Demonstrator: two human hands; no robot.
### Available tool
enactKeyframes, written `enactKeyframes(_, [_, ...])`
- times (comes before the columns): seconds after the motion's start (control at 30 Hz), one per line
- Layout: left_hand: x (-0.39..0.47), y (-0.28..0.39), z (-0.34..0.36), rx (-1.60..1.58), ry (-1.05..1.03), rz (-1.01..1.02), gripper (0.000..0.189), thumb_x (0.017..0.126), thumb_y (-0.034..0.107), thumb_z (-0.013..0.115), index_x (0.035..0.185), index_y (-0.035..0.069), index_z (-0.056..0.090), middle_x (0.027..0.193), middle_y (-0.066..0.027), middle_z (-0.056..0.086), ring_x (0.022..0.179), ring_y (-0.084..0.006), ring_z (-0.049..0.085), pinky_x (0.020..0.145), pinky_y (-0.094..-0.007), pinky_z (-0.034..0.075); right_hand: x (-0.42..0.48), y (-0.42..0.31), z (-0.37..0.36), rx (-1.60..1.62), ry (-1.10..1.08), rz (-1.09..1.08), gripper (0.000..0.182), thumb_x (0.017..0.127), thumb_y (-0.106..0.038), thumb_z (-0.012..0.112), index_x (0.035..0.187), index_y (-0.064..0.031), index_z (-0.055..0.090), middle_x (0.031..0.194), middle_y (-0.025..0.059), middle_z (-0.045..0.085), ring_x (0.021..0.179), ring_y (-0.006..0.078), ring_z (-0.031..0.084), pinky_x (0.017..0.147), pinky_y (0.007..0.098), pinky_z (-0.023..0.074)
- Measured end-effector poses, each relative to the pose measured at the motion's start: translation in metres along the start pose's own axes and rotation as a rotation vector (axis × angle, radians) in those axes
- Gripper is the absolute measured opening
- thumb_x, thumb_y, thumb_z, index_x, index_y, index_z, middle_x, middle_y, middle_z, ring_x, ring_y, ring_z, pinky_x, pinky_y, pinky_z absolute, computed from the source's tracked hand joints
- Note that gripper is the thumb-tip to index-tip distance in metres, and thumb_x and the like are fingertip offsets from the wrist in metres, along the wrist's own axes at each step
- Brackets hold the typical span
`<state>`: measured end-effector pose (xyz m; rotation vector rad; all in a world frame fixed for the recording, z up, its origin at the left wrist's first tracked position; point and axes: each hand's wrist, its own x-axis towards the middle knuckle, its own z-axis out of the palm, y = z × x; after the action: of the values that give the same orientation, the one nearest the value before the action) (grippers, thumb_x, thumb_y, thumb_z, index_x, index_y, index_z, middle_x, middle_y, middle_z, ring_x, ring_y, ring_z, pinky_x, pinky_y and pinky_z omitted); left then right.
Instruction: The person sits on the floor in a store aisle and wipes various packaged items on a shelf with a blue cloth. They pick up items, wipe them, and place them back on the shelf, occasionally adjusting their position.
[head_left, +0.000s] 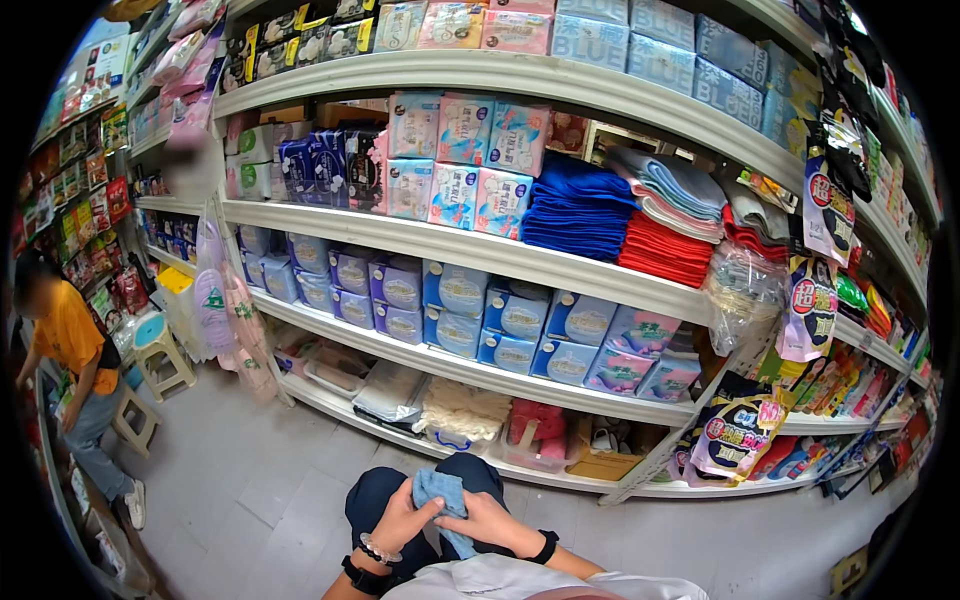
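A light blue cloth (439, 491) is bunched between my two hands, above my knees in dark trousers. My left hand (403, 519) grips its left side, the thumb lying across the fabric. From the right, my right hand (486, 519) pinches the cloth near its middle, and a loose end hangs below the fingers. Ahead stands a white metal shelf rack (450, 232) with packs of sanitary pads (469, 161), a stack of folded blue cloths (577, 206) and a stack of folded red cloths (666, 251).
A person in an orange shirt (71, 330) stands at the far left beside plastic stools (161, 360). Low on the rack are a bin of cream cloths (461, 411) and a clear tub with red items (540, 450). Hanging black bags (739, 427) jut out at the right.
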<state>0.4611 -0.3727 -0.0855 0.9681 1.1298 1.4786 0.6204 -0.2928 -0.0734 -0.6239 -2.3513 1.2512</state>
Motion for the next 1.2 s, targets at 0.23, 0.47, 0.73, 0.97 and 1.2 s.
enactKeyframes(0.23, [0.005,0.003,-0.015,-0.023,0.03,-0.004,0.039,0.084,0.009,0.064,0.117,-0.003,0.047,0.104,-0.0055,0.058,0.094,-0.0096,0.055,0.081,-0.0241,0.046,0.022,0.001,0.003,-0.058,-0.088,-0.054,0.047,0.076,-0.028,0.069,0.11,-0.0011,0.051,0.072,0.0157,0.061,0.064,0.0321,0.062,0.058,0.0366,0.0474])
enactKeyframes(0.47, [0.032,-0.004,-0.065,-0.125,0.073,0.033,0.037,0.087,0.011,0.06,0.118,-0.004,0.046,0.101,-0.0068,0.059,0.086,-0.0109,0.058,0.076,-0.026,0.048,0.076,0.019,0.013,-0.026,-0.008,-0.109,0.025,0.073,-0.021,0.065,0.088,-0.0014,0.059,0.067,0.0145,0.056,0.059,0.0312,0.057,0.054,0.0366,0.0444])
enactKeyframes(0.73, [0.098,0.019,-0.164,0.015,0.323,0.017,0.037,0.091,0.013,0.053,0.123,-0.003,0.045,0.094,-0.013,0.063,0.076,-0.0167,0.062,0.074,-0.0281,0.049,0.154,0.055,0.016,0.114,0.146,-0.045,0.028,0.074,-0.013,0.066,0.098,0.0,0.059,0.075,0.0122,0.063,0.063,0.0194,0.062,0.058,0.0297,0.0487])
enactKeyframes(0.97, [0.217,0.163,-0.261,0.373,0.496,0.564,0.022,0.088,0.011,0.058,0.106,-0.002,0.056,0.085,-0.0036,0.06,0.073,-0.0094,0.059,0.063,-0.0238,0.05,0.191,0.086,0.017,0.167,0.111,0.091,0.025,0.075,-0.015,0.066,0.095,0.0002,0.059,0.075,0.0112,0.064,0.066,0.0192,0.062,0.06,0.0295,0.0487])
enactKeyframes(1.2, [0.355,0.369,-0.301,0.702,0.872,1.024,0.048,0.079,0.027,0.07,0.114,-0.002,0.055,0.106,-0.0152,0.06,0.091,-0.0185,0.06,0.077,-0.0277,0.049,0.217,0.079,0.018,0.161,0.045,0.155,0.025,0.075,-0.015,0.066,0.095,-0.0005,0.059,0.078,0.0145,0.063,0.07,0.0273,0.064,0.064,0.033,0.0492])
